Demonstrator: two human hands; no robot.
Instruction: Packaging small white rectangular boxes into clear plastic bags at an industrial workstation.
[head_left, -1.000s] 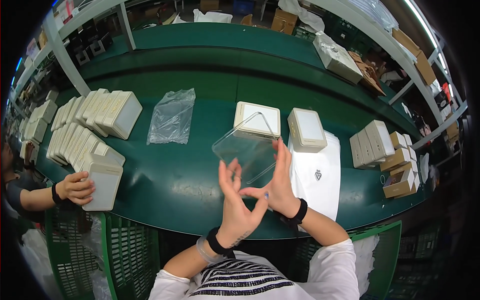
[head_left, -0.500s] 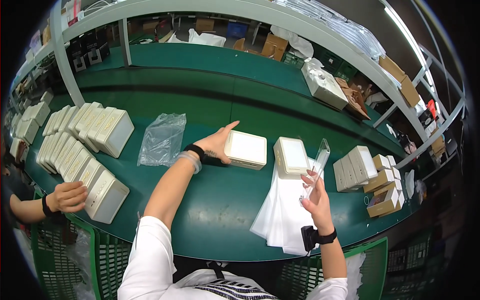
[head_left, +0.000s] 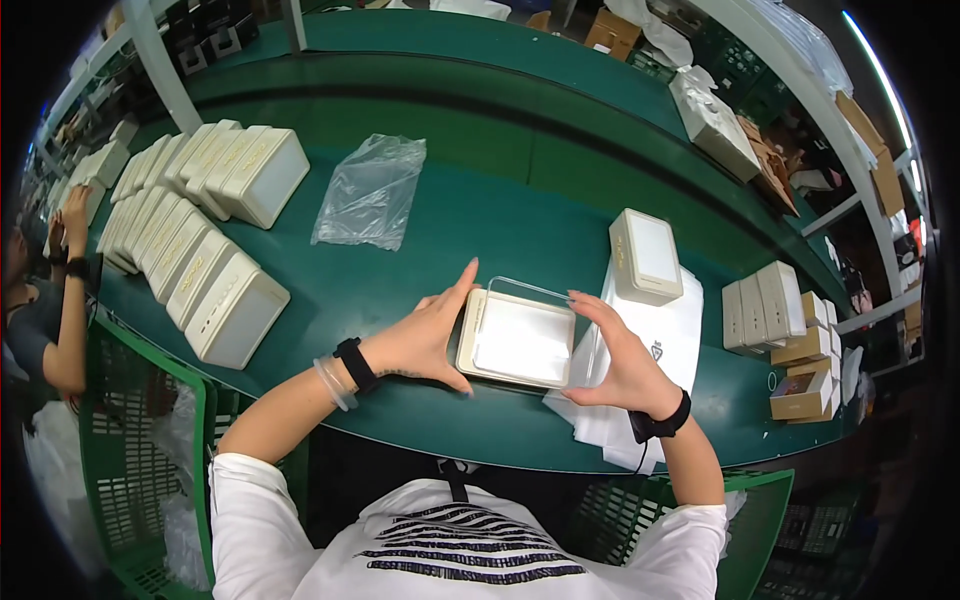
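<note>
Can't trace right edge of clear cover (head_left: 530, 335) by right hand (head_left: 635, 368). White sheets (head_left: 660, 325) partly hidden under cream box (head_left: 645, 255). Co-worker (head_left: 32, 335) cut off, left.

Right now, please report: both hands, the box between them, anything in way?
Left hand spread at left end of white-topped cream box. Right hand holding clear plastic cover over it, contact unclear. Possible obstacle: white sheets, beneath right hand.

Cover (head_left: 524, 330) is clear, glossy plastic, super smooth. Box (head_left: 467, 342) under it has smooth, matt-ish cream sides, can't tell if that's card or plastic. Bag (head_left: 370, 192) is thin, crinkly see-through plastic, pretty shiny. Table (head_left: 470, 210) is smooth green with a soft sheen. Crate (head_left: 150, 490) looks like hard plastic, frame (head_left: 160, 75) like painted metal, shirt (head_left: 262, 530) is soft matt cloth.
</note>
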